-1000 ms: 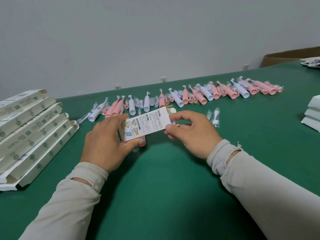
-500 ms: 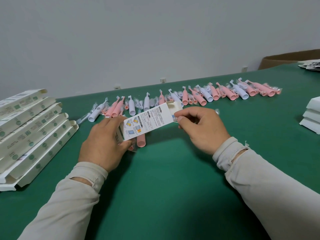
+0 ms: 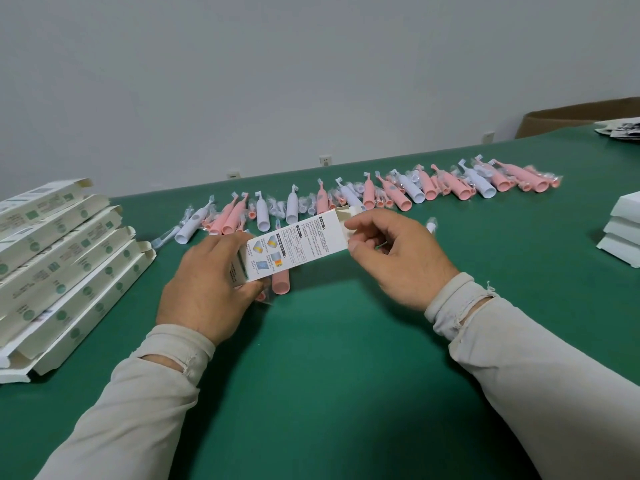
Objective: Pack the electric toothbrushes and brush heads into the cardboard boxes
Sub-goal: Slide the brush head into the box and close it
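Cardboard, white and printed: one small cardboard box [image 3: 297,249] held off the green table [image 3: 346,375] at frame centre, tilted, its far end higher. Head view, the only one

Left hand [image 3: 207,289] grips the lower left end, fingers curled round it. Right hand [image 3: 398,258] pinches the open flap at the upper right end between thumb and forefinger, other fingers loosely curled

Pink toothbrush handle [image 3: 280,284] shows just under the box's lower end, beside the left fingers; cannot tell whether it lies on the table or sticks out of the box

Row of toothbrushes and brush heads [image 3: 398,194], pink and white, runs across the upper centre, unpacked. Stack of flat boxes [image 3: 62,258] at left edge; white stack [image 3: 620,233] at right edge

Judged step: opening or squaring the box mouth before loading. Next move likely calls for holding the flap clear and feeding a brush in lengthwise, with the left hand steadying the box. Most of the row unpacked, so early in the task
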